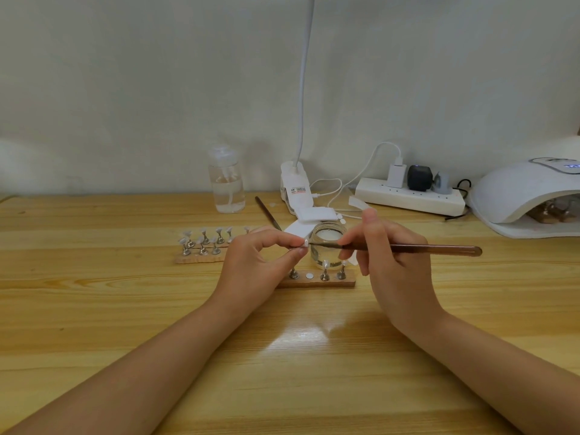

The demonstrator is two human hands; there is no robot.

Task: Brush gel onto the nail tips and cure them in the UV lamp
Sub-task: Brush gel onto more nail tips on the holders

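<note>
At frame centre, a nail tip [305, 243] is pinched between thumb and forefinger of the left hand [263, 262]. A brush [408, 248], gripped by the right hand [389, 255], touches it.

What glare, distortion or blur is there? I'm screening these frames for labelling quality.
Head view: a bright glare patch sits on the table near the wrists; wide-angle distortion bends the table edge and the UV lamp at the right; the nail tip pinched in the left hand is small and soft.
</note>
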